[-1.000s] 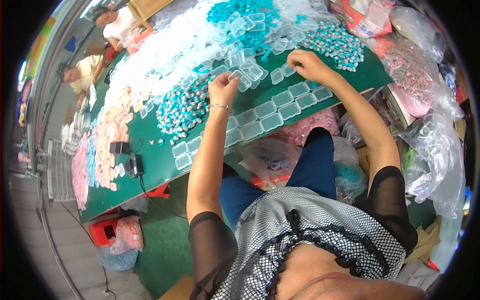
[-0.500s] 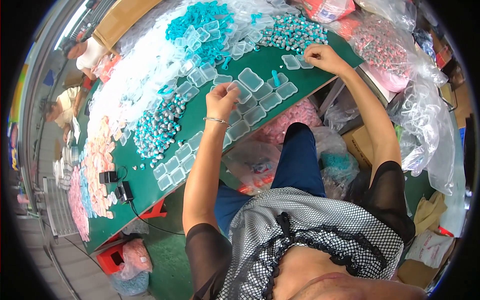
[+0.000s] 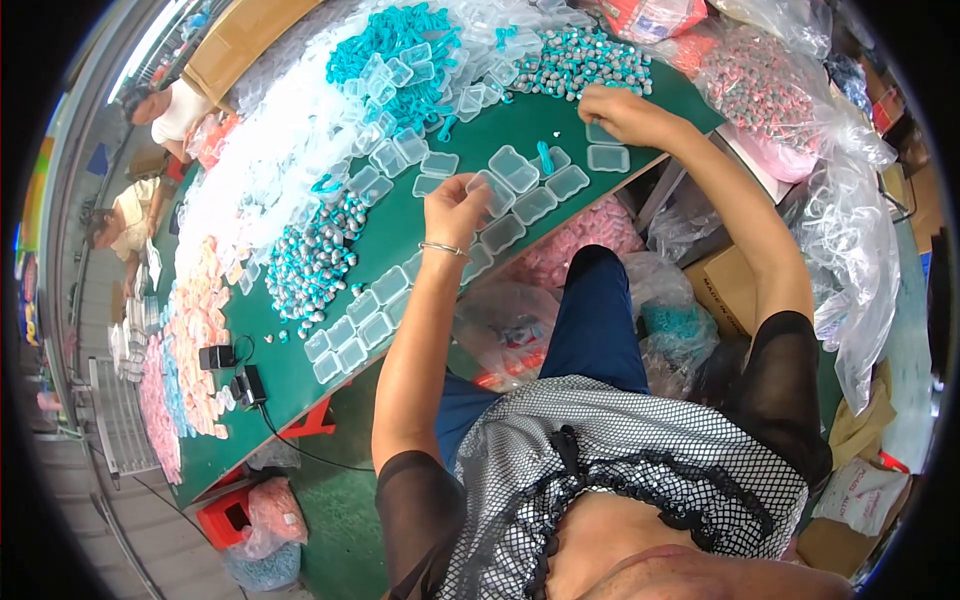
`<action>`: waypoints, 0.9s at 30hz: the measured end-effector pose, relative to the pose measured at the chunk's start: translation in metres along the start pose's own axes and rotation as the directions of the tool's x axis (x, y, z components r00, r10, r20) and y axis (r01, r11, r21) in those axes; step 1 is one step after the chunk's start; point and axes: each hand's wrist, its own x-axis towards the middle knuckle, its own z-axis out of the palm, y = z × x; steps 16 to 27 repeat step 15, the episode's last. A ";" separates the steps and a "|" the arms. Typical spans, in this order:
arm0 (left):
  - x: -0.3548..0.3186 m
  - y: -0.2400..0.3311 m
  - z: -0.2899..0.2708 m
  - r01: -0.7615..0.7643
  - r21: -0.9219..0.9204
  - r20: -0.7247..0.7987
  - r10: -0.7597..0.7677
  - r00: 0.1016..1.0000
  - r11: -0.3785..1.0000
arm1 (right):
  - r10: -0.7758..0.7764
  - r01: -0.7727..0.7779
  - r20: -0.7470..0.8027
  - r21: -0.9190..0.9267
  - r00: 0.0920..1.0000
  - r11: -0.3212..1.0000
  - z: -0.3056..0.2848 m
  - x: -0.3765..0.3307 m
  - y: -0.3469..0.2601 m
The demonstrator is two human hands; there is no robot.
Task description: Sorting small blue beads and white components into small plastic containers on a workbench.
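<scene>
On the green table, rows of small clear plastic boxes run along the near edge. My left hand is closed, its fingers pinching the rim of a clear box above the row. To the right, the fingers of my right hand are bent together at another clear box, partly hidden under the hand. A further clear box lies just nearer than it, by the table edge. One teal plastic piece rests upon the boxes between my hands.
Grey-and-teal round pieces lie in a right pile and a left pile. Behind are teal parts and a heap of clear boxes. Black adapters sit at left. Two people work at far left. Bags surround the right end.
My right hand has moved slightly left; the two boxes by it now lie one nearer than the other. My left hand has shifted slightly right and nearer, with a box at its fingers.
</scene>
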 end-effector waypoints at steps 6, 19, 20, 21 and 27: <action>-0.020 0.004 -0.004 0.000 -0.027 -0.040 -0.001 0.999 1.000 | 0.004 -0.006 0.056 0.030 0.998 1.000 0.024 0.013 -0.007; -0.036 -0.003 -0.012 -0.028 -0.049 -0.080 0.024 0.997 0.998 | 0.098 -0.104 -0.111 -0.048 0.989 0.993 0.039 0.008 -0.015; -0.036 -0.003 -0.012 -0.028 -0.049 -0.080 0.024 0.997 0.998 | 0.098 -0.104 -0.111 -0.048 0.989 0.993 0.039 0.008 -0.015; -0.036 -0.003 -0.012 -0.028 -0.049 -0.080 0.024 0.997 0.998 | 0.098 -0.104 -0.111 -0.048 0.989 0.993 0.039 0.008 -0.015; -0.036 -0.003 -0.012 -0.028 -0.049 -0.080 0.024 0.997 0.998 | 0.098 -0.104 -0.111 -0.048 0.989 0.993 0.039 0.008 -0.015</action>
